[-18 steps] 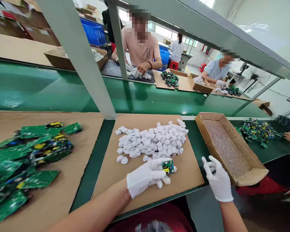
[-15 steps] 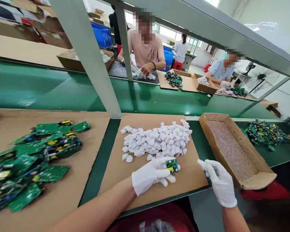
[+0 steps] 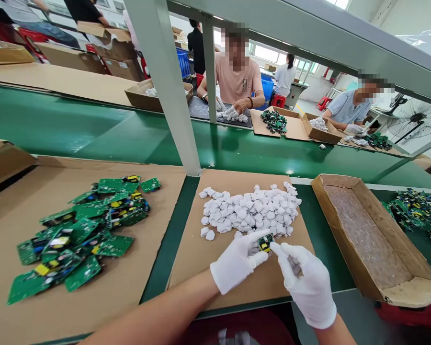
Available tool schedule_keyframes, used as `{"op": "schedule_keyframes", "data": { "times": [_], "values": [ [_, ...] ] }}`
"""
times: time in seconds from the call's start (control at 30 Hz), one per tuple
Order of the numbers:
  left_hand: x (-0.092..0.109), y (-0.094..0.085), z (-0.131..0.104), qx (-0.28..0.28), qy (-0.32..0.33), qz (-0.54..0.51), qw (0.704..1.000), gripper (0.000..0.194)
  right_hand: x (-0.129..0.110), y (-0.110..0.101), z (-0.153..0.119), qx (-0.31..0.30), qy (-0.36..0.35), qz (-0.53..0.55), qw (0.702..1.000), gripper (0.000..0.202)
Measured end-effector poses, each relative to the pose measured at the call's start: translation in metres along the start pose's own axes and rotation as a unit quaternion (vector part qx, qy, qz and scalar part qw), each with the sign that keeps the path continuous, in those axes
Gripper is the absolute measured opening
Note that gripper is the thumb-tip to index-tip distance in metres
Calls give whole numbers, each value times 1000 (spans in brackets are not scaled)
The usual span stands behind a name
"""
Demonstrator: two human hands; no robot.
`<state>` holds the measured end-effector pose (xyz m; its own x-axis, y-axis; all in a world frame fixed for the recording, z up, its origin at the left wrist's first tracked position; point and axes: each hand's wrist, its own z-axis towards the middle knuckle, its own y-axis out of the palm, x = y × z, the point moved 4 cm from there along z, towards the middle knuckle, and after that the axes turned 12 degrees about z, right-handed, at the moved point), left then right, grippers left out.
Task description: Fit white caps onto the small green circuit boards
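Note:
A small green circuit board (image 3: 265,243) with yellow and black parts is gripped in my white-gloved left hand (image 3: 241,256), between thumb and fingers, over the cardboard sheet (image 3: 190,268). My right hand (image 3: 305,278), gloved too, is closed in a pinch with its fingertips at the board's right edge. Whatever sits between those fingertips is too small or hidden to make out. Just beyond both hands lies a heap of small white pieces (image 3: 251,208). To the left, a pile of larger green circuit boards (image 3: 86,230) is spread on another cardboard sheet (image 3: 143,254).
An open cardboard box (image 3: 366,235) lined with clear plastic stands at the right. Beyond it is a heap of circuit boards (image 3: 416,211). A grey metal post (image 3: 168,86) rises behind the sheets. Across the green bench (image 3: 129,129), people work at similar piles.
My right hand has come in from the right to the board in my left hand. The view has swung left, so the scene sits further right.

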<state>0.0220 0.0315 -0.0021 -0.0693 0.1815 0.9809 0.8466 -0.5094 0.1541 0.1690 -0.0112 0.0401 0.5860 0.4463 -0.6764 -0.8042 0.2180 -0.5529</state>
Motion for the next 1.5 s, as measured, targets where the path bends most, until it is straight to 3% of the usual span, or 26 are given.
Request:
{"op": "schedule_keyframes", "data": {
  "times": [0.13, 0.27, 0.47, 0.77, 0.9, 0.97, 1.07, 1.13, 1.27, 1.37, 1.5],
  "values": [
    [3, -1, -1, 16, 11, 64, 998, 53, -6, -2, 3, -15, -50, -59, 997, 21],
    [2, -1, 1, 11, 13, 62, 998, 54, -15, -4, 8, -22, -107, -151, 982, 24],
    [5, -1, 0, 18, 25, 99, 995, 50, -14, -2, 11, -80, -87, -160, 980, 20],
    [-5, -1, 1, -40, -21, -1, 999, 57, -9, 9, 14, -74, -100, -127, 984, 12],
    [4, -1, 2, -70, -34, -84, 993, 53, -9, 9, 19, -116, -60, -75, 989, 29],
    [9, -1, 2, -83, -48, -106, 990, 50, -7, 6, 21, -102, -32, -49, 993, 44],
    [12, -2, 1, -79, -69, -121, 987, 47, -3, 7, 21, -52, -32, -63, 996, 28],
    [12, -1, 2, -77, -67, -124, 987, 42, -3, 12, 18, -33, -73, -89, 993, 18],
    [11, 0, 5, -49, -28, -69, 996, 44, -5, 27, 13, -4, -138, -133, 982, 20],
    [8, -1, 5, -20, -27, -45, 998, 45, -2, 33, 11, -6, -127, -120, 985, 19],
    [7, -1, 3, -27, -26, -48, 998, 43, 5, 32, 10, -4, -110, -51, 993, 18]
  ]
}}
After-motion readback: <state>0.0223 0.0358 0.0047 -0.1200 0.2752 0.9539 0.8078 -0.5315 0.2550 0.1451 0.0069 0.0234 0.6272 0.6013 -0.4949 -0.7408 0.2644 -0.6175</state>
